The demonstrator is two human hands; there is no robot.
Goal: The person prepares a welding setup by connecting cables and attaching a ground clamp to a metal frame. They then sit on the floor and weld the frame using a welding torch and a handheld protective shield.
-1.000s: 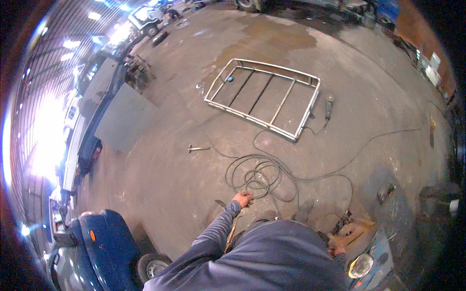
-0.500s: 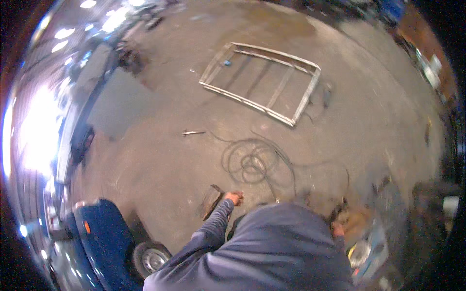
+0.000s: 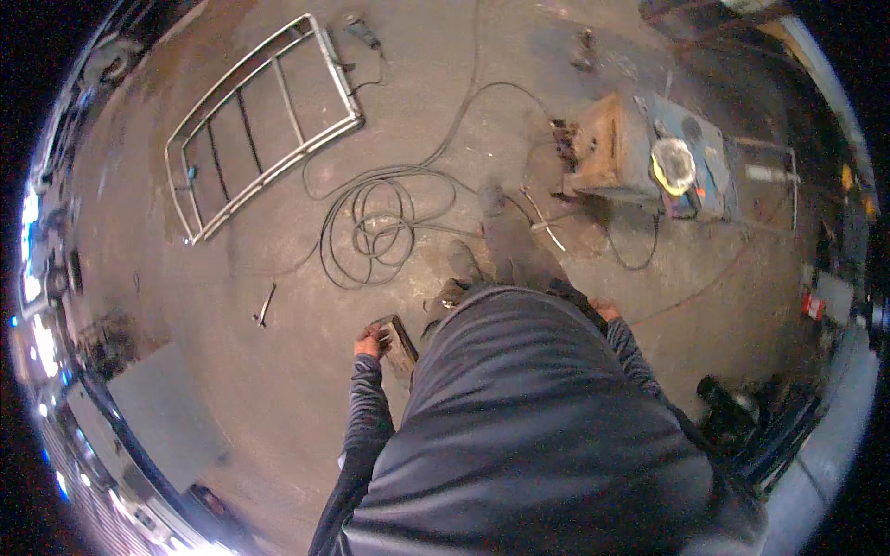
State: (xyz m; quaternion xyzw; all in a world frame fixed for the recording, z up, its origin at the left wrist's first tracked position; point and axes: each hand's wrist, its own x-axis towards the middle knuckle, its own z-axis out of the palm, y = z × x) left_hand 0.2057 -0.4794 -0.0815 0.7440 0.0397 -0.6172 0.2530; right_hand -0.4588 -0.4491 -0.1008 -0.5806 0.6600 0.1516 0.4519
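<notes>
My left hand hangs low at my left side with its fingers curled. They overlap the edge of a brown, worn board-like piece beside my leg; whether they touch it I cannot tell. What the fingers hold, if anything, is too small to make out. At my right hip is my right hand, its fingers mostly hidden by my body. Ahead of my shoes, a coiled dark cable lies on the floor. A thin silver bar tool lies just past my right shoe.
A pale metal frame lies far left, a corded grinder-like tool beyond it. On the right stands a rusty-sided bench bearing a round yellow-edged thing. A hammer-like tool and a grey sheet lie left.
The view has swung to the right. The frame and cable now appear farther left, and the bench has come fully into view. The board-like piece now appears to the right of my left hand.
</notes>
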